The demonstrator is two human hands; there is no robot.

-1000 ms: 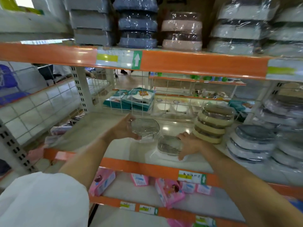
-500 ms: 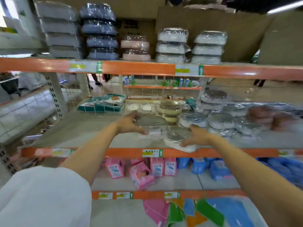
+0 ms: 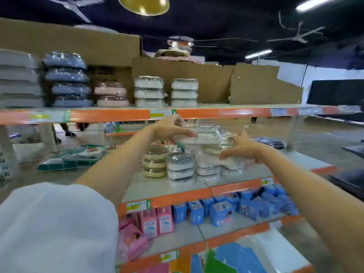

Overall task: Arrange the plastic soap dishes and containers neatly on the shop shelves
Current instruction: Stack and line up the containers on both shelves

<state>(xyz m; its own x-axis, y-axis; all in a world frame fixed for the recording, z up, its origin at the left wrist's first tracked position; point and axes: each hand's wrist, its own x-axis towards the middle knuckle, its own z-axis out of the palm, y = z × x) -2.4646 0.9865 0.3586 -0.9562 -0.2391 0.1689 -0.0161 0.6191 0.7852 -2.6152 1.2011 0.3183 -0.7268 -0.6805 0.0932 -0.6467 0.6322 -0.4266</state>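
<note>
The left hand (image 3: 170, 129) pinches a wrapped dish (image 3: 208, 134) raised above the middle shelf (image 3: 157, 186). The right hand (image 3: 243, 149), fingers curled, seems to grip another dish (image 3: 230, 161) atop the stacks (image 3: 180, 168).

No text can be read. Printing on the shelf-edge price labels (image 3: 137, 206) and the boxes (image 3: 221, 213) is blurred beyond reading.

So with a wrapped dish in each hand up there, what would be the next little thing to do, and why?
Probably lift the left hand's wrapped soap dish onto the top shelf, on the white stack. The dish sits raised just under that shelf's edge, and that stack looks alike. The right hand holds another dish lower down.
</note>
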